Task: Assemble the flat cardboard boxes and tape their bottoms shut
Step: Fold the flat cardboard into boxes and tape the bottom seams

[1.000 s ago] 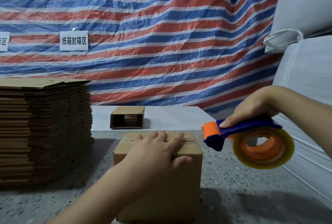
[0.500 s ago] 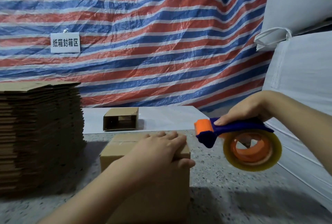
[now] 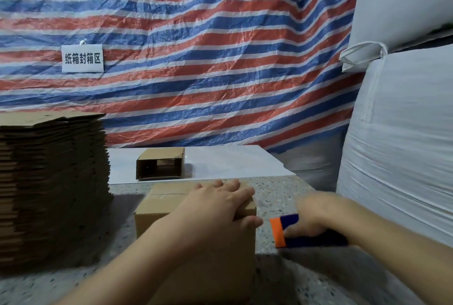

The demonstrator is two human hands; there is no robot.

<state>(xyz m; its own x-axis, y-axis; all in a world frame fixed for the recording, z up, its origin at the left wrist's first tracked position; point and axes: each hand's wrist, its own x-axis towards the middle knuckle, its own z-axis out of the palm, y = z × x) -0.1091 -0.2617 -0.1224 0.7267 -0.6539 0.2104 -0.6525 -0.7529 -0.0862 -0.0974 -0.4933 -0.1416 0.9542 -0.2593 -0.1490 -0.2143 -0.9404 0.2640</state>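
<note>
Left hand lies flat, fingers spread, pressing the top of the upright cardboard box on the speckled table. Right hand, blurred, grips the blue-orange tape dispenser just beside the box. Flat box stack on the left. Further back, an open box on a white sheet.

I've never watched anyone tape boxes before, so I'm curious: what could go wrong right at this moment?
Three things, likely:
1. The left hand lies flat over the box top, so tape could catch its fingers.
2. The right hand with the tape dispenser looks blurred from speed, so the strip may start crooked.
3. The tall stack of flat boxes stands close to the left arm; a nudge might shift it.
</note>
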